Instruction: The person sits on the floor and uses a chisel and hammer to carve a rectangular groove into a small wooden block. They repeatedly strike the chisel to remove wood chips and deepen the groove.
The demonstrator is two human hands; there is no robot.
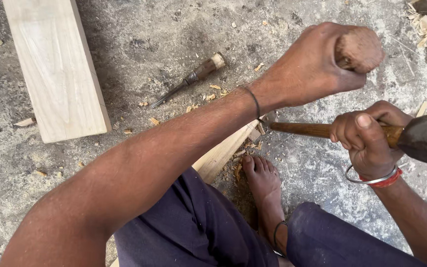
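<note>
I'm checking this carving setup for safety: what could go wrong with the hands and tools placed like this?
1. The left hand grips the chisel's rounded handle top; a hammer blow from the right hand that lands off could strike its fingers.
2. The bare foot rests by the wood strip being cut, so a slipping tool might reach the toes.
3. The spare chisel lies loose on the floor, easy to step on.

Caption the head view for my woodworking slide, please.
Left hand grips a chisel handle; right hand holds a hammer above a plank.
</note>
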